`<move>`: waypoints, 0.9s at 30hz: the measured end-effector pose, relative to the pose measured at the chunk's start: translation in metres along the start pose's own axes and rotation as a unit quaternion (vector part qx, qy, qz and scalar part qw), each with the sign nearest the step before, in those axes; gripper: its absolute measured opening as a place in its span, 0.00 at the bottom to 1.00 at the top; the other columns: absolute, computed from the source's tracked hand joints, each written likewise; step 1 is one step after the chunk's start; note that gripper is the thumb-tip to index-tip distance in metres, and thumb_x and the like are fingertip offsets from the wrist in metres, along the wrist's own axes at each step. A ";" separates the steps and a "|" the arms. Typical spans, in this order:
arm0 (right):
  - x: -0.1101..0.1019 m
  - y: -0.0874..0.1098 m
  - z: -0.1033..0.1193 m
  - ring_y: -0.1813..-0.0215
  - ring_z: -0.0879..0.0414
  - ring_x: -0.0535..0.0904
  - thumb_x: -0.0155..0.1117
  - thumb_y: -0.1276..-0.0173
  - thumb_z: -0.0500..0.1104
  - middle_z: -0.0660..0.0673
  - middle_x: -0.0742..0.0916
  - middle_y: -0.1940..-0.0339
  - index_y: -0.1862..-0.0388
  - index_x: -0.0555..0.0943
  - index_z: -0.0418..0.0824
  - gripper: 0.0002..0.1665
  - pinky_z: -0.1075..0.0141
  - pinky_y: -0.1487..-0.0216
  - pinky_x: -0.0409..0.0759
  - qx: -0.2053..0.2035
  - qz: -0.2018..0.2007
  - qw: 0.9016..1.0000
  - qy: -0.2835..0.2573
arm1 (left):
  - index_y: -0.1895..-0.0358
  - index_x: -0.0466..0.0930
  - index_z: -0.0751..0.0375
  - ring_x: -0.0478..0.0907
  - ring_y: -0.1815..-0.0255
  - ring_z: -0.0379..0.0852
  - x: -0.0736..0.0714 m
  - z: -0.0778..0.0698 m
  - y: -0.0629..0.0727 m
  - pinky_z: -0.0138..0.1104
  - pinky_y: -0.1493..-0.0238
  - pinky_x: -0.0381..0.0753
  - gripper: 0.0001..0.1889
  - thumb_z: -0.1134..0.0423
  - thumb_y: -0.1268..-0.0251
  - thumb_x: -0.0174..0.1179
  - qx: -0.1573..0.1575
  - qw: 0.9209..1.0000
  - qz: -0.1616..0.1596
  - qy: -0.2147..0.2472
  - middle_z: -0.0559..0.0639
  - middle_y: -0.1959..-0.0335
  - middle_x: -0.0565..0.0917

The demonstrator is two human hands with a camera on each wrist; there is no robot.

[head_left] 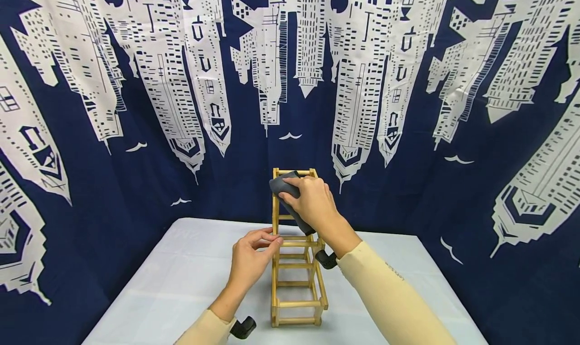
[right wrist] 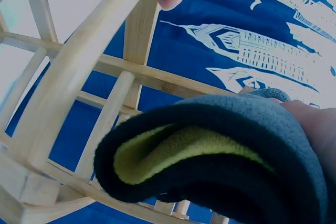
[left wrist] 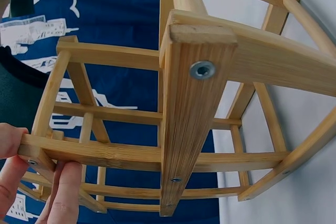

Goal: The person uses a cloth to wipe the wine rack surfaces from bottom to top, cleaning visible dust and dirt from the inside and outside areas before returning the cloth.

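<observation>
A stepped rack of light wooden bars (head_left: 299, 303) stands upright on the table, its taller section at the back. My left hand (head_left: 255, 254) pinches the rack's left side at mid-height between thumb and fingers. In the left wrist view, those fingers (left wrist: 65, 195) lie around the end of a wooden bar. My right hand (head_left: 314, 199) grips a folded dark grey cloth (head_left: 282, 185) by the rack's upper section. Seen from the right wrist, the cloth (right wrist: 210, 145) is thick and doubled over, with a fuzzy yellow layer inside the fold. Part of the upper rack is hidden behind it.
A white-covered table (head_left: 190, 274) lies under the rack. Behind and on both sides hangs a dark blue curtain (head_left: 244, 184) printed with white buildings. Metal screw heads (left wrist: 202, 70) show on the rack's post. A black wrist strap piece (head_left: 243, 328) sits by the left sleeve.
</observation>
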State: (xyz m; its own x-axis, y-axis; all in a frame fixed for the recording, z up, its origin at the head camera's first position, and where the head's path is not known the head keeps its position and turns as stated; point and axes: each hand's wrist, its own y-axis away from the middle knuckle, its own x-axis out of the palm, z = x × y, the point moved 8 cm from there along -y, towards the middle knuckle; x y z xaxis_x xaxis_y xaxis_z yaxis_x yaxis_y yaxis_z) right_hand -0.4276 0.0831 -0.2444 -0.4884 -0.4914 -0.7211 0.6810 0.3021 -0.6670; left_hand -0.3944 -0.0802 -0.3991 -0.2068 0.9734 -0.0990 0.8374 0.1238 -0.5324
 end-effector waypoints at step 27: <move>-0.032 0.022 -0.042 0.59 0.33 0.96 0.86 0.23 0.51 0.33 0.97 0.53 0.34 0.96 0.46 0.23 0.45 0.65 0.96 0.036 0.013 0.997 0.071 | 0.64 0.97 0.55 0.98 0.53 0.50 0.003 0.000 0.001 0.32 0.48 0.98 0.05 0.65 0.29 0.84 -0.023 1.000 0.016 0.000 0.63 0.40 0.95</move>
State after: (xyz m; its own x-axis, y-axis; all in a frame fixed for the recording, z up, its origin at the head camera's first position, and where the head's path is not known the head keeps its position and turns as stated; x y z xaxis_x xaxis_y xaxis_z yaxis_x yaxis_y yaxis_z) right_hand -0.4199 0.1402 -0.2436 -0.5396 -0.3616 -0.7604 0.7292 0.2509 -0.6367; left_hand -0.3940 -0.0767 -0.4001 -0.1783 0.9772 -0.1151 0.8666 0.1005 -0.4888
